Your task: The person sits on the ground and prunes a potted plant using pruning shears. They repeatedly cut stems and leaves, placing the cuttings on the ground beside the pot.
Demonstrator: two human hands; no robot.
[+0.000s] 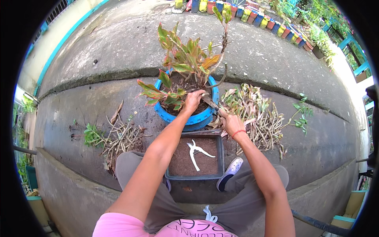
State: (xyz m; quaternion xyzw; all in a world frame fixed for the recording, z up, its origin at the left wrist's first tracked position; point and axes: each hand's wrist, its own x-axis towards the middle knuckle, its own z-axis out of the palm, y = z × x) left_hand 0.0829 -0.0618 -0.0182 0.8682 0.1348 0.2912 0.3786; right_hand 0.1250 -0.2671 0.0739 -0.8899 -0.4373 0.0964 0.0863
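A round blue planter [187, 126] stands before me, holding soil and leafy plants with green and red-edged leaves [189, 56]. My left hand [194, 100] is over the soil near its right side, its fingers closed around what looks like a short plant stem. In my right hand [232, 123] is the handle of a small tool with a flat, soiled metal blade [209, 101], which reaches over the planter's right rim towards my left fingertips. White-handled pruning shears [195, 154] lie with their handles spread on brown soil in a dark rectangular tray [220, 160] between my feet.
Cut stems with wilted leaves [257, 118] lie in a heap to the right. Another pile of bare stems [121, 136] lies left, beside green sprigs [93, 136]. A raised concrete edge [118, 74] runs behind the planter. Painted pots [257, 20] line the far side.
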